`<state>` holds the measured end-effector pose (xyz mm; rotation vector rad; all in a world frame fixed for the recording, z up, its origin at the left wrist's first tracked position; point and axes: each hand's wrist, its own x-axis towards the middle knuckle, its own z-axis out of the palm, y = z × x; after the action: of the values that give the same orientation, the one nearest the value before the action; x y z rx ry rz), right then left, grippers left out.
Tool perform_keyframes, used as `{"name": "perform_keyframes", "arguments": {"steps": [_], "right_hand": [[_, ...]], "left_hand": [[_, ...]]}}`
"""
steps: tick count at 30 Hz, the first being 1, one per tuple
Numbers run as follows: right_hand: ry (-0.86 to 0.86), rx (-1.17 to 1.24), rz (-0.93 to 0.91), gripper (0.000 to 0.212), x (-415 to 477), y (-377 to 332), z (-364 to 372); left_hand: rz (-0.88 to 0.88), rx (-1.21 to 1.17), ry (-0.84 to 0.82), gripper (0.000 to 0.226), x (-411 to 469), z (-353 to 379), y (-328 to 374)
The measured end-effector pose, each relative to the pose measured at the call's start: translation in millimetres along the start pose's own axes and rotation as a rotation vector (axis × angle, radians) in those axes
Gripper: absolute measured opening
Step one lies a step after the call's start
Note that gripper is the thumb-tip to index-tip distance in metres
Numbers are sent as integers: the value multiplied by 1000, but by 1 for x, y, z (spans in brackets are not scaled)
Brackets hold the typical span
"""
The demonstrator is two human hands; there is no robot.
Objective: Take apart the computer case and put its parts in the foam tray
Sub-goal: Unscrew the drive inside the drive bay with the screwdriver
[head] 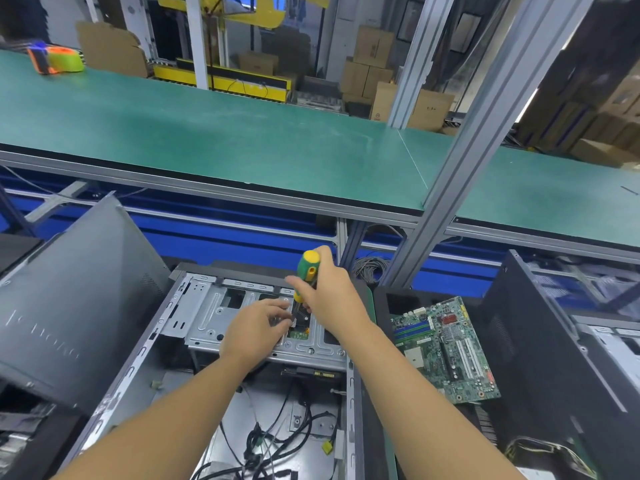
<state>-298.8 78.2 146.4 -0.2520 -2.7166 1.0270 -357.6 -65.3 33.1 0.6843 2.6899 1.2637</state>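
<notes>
An open computer case (138,362) lies flat in front of me, with a grey metal drive cage (207,320) across its far end and loose cables (277,441) on its floor. My right hand (332,292) grips a green and yellow screwdriver (308,268), held upright with its tip down at the cage top. My left hand (256,327) rests on the cage beside the tip, fingers curled at the shaft's lower end. A green motherboard (446,348) lies in a dark tray (391,299) to the right of the case.
A grey side panel (76,306) leans at the left. Another black case (554,358) stands at the right. Beyond runs a green conveyor belt (242,133) with an orange and green tape dispenser (55,58) at the far left. An aluminium post (460,161) rises just behind the work area.
</notes>
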Motion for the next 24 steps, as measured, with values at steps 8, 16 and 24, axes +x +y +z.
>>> {"name": "perform_keyframes", "arguments": {"steps": [8,16,24], "right_hand": [[16,-68,87,53,15,-17,3],[-76,37,152,38,18,-12,-11],[-226,15,79,29,18,-17,-17]], "left_hand": [[-6,-89,-4,27,1,-1,-4],[-8,-88,-39,26,0,-2,-3],[63,3,-85,21,0,-2,-4]]}}
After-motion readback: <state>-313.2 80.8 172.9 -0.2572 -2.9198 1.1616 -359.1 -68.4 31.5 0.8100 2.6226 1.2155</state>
